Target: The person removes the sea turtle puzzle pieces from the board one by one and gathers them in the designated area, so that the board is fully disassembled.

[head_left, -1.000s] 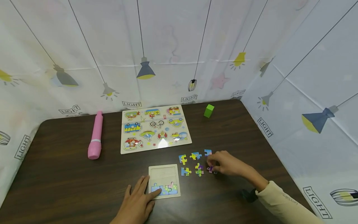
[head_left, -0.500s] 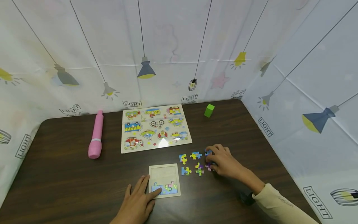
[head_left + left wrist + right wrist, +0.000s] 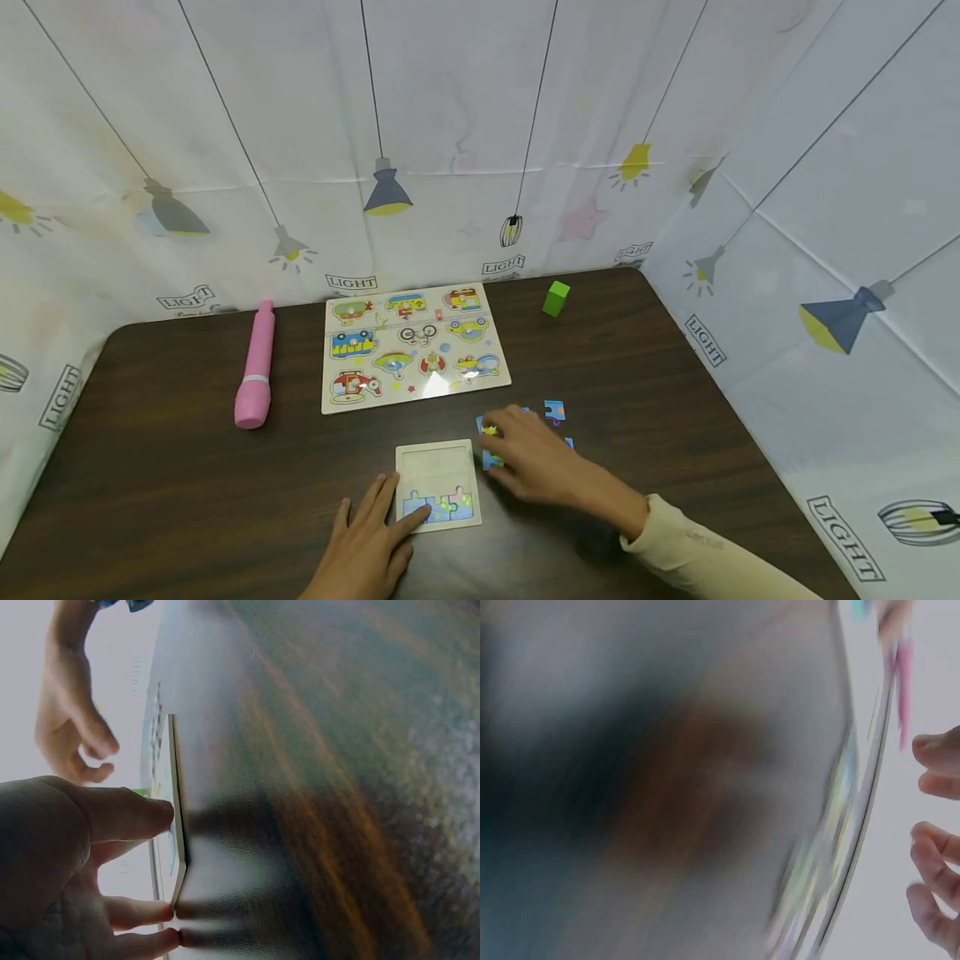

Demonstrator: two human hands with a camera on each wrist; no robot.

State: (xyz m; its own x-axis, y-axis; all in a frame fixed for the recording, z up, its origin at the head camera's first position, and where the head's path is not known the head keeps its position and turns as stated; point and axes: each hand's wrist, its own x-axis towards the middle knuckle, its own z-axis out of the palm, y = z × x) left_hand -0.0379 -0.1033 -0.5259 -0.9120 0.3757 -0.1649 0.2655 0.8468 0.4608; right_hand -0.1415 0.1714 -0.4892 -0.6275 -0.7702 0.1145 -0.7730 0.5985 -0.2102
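My left hand rests its spread fingers on the small wooden puzzle tray and the table beside it, with a fingertip over the joined pieces along the tray's near side. Just right of the tray, my right hand hovers over loose jigsaw pieces, hiding some of them. Its fingers are loosely bent; in the right wrist view, the thumb and fingers stand apart with nothing visible between them. One blue and pink piece lies beyond that hand.
A vehicle puzzle board lies behind the tray on the dark table. The pink microphone-shaped object is at left, and a green block stands at the back right. Patterned curtains border the table.
My right hand has moved left from the rightmost loose pieces to those nearest the tray, uncovering the blue and pink piece. My left hand has stayed on the tray.
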